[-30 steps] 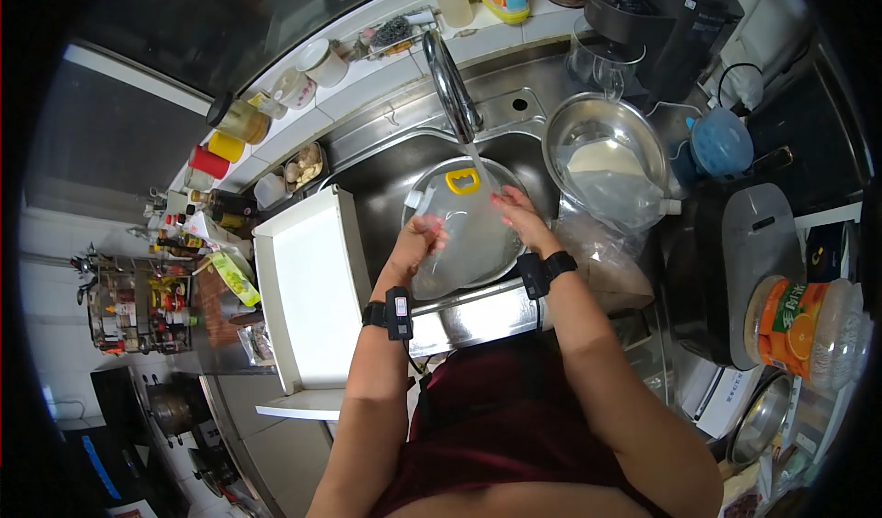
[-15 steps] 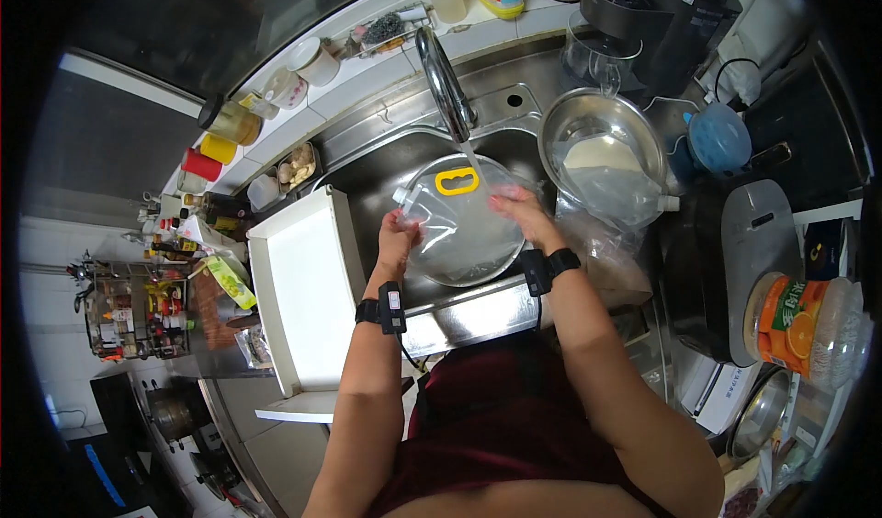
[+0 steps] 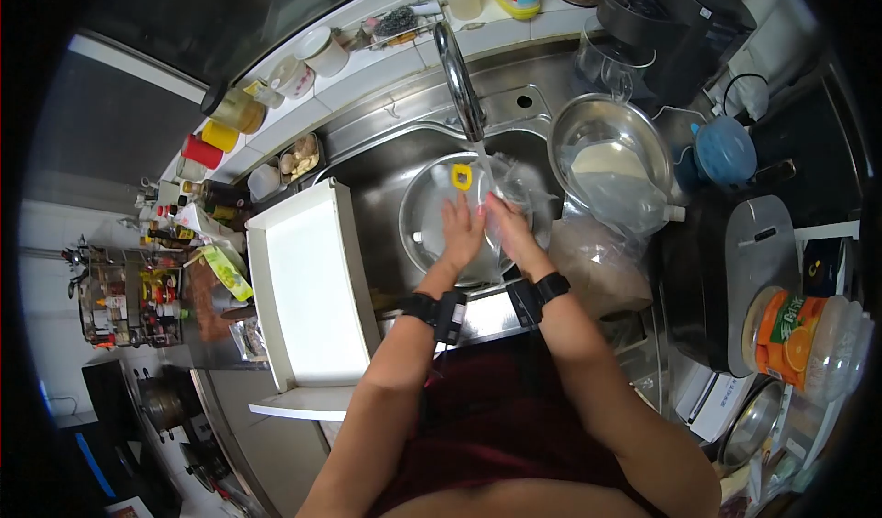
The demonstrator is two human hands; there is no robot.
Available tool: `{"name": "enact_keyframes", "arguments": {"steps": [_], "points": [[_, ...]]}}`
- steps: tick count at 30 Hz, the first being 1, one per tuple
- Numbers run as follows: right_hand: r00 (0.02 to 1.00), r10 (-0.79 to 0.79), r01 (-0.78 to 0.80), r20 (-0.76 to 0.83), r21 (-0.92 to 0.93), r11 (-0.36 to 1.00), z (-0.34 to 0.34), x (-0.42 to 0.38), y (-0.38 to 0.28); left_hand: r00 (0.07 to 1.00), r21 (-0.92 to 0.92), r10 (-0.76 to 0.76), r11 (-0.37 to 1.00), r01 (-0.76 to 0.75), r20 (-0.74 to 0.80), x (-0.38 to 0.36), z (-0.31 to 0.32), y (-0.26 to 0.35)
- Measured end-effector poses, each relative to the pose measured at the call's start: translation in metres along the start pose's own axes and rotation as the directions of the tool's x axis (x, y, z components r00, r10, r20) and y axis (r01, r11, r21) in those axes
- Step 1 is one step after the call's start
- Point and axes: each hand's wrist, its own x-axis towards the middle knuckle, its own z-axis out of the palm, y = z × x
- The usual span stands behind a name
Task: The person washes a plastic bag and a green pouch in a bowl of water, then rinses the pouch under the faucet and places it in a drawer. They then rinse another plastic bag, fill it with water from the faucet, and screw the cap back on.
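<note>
A clear plastic spout pouch (image 3: 503, 185) with a yellow handle (image 3: 462, 177) is under the running water, crumpled over a round metal basin (image 3: 406, 223) in the sink. My left hand (image 3: 462, 231) presses on the pouch, fingers stretched upward just below the yellow handle. Close beside it, my right hand (image 3: 514, 235) has its fingers closed on the pouch's folded plastic. Part of the pouch is hidden between my hands. A white spout cap (image 3: 418, 238) shows left of my left hand. Water falls from the curved faucet (image 3: 459, 81) just above my fingertips.
Right of the sink, a metal bowl (image 3: 562, 155) holds another clear spout pouch (image 3: 625, 196). A plastic bag (image 3: 602, 265) lies below it. At left stands a white box-like drawer (image 3: 308, 288). Jars (image 3: 322, 51) line the ledge, and a black appliance (image 3: 684, 35) stands at the back right.
My hands have come together over the middle of the basin, my left moving right. The pouch, earlier spread flat between them, is now folded and crumpled under the water.
</note>
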Motion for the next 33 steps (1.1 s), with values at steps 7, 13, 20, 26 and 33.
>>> {"name": "enact_keyframes", "arguments": {"steps": [7, 13, 20, 26, 33], "points": [[0.976, 0.095, -0.125, 0.198, 0.145, 0.982, 0.009, -0.03, 0.001, 0.973, -0.599, -0.194, 0.768, 0.229, 0.123, 0.029, -0.008, 0.072], [0.99, 0.049, -0.099, 0.131, 0.409, 0.907, 0.013, -0.018, -0.015, 0.994, -0.08, 0.081, 0.994, -0.075, 0.077, 0.021, 0.023, 0.045], [0.979, 0.054, -0.084, 0.195, 0.147, 0.986, 0.018, -0.049, -0.014, 0.999, -0.111, -0.043, 0.993, 0.044, 0.012, 0.033, 0.012, 0.051], [0.974, -0.105, 0.037, 0.201, 0.316, 0.948, 0.019, -0.044, -0.011, 0.995, -0.053, 0.091, 0.995, -0.09, 0.032, 0.02, 0.028, 0.028], [0.996, -0.085, 0.083, 0.002, 0.186, 0.979, -0.013, -0.025, -0.005, 0.999, 0.131, -0.042, 0.991, 0.04, 0.009, -0.014, 0.016, 0.061]]}}
